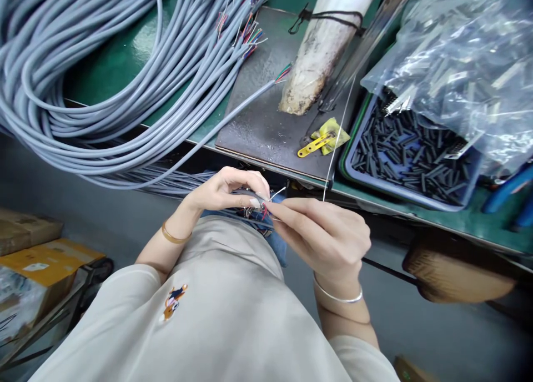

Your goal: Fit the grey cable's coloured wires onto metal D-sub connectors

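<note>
My left hand [231,189] is closed in a pinch around a grey cable [249,193] near its stripped end, just past the bench's front edge. A red wire [265,210] and a white wire [278,192] stick out of that end. Against it, the thumb and fingers of my right hand [327,226] are pressed together on the thin wires; their exact grip is partly hidden. A thin white strand [339,135] runs from behind my right hand up across the bench.
Coiled grey cables [104,115] with bared coloured ends cover the bench's left. On a dark board [254,126] lie a whitish tied roll [314,60] and a yellow clip [314,145]. A tray [416,199] of short black tubes stands right, under plastic bags [466,54].
</note>
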Motion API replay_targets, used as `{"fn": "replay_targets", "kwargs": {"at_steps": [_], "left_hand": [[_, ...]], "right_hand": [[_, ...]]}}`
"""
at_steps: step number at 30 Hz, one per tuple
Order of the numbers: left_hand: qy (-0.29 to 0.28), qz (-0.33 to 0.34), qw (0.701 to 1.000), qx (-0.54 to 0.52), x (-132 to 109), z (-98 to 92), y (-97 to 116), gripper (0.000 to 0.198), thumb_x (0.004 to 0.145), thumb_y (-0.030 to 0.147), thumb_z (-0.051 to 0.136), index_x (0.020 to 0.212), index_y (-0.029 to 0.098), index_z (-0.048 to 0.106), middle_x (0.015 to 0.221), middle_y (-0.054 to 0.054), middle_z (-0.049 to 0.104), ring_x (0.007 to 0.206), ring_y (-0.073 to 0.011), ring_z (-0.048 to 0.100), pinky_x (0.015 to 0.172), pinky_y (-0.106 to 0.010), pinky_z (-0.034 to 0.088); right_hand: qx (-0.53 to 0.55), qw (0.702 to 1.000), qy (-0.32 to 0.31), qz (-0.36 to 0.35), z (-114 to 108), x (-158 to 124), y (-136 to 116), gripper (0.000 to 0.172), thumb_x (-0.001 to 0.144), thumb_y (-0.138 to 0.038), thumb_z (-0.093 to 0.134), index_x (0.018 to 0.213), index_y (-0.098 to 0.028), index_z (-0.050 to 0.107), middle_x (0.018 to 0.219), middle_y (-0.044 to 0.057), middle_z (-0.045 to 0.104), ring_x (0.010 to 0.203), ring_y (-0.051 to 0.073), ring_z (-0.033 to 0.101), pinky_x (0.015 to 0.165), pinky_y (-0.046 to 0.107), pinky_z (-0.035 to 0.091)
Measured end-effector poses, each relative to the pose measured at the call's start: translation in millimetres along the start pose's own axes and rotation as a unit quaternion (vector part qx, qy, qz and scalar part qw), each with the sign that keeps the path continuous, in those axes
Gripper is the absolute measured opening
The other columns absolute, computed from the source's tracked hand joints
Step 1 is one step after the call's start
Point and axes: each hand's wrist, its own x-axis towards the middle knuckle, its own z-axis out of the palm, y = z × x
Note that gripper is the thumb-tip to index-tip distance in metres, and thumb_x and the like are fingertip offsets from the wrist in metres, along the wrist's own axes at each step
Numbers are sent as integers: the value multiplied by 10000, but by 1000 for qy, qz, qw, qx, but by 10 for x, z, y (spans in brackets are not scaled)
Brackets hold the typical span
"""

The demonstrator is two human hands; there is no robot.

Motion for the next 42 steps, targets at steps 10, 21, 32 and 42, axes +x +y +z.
{"fn": "replay_targets", "kwargs": {"at_steps": [10,21,32,42], "left_hand": [[32,-22,999,-23,0,125,8,185,843,309,806,877,147,723,838,-79,729,784,-141,714,752,-250,590],[164,-12,982,-90,98,364,4,267,758,189,858,935,150,663,700,24,658,587,-38,618,568,-96,504],[255,-5,966,42,176,538,129,183,793,285,807,881,145,729,669,22,606,553,-44,506,521,-144,441],[266,12,956,122,288,641,347,88,793,186,652,723,139,629,663,24,565,548,-46,429,489,-171,349]], "right_hand": [[69,991,52,98,79,26,-1,177,840,-94,739,952,-227,703,796,-26,739,542,62,543,485,235,391],[301,881,81,356,216,41,78,64,873,-199,724,858,-217,784,721,-33,632,487,31,319,466,249,217],[315,863,120,377,265,46,89,17,852,-238,743,842,-224,741,720,-45,592,502,42,354,455,226,256],[217,906,129,339,254,33,69,123,920,-332,712,867,-222,699,719,-29,591,541,70,453,481,243,333]]}}
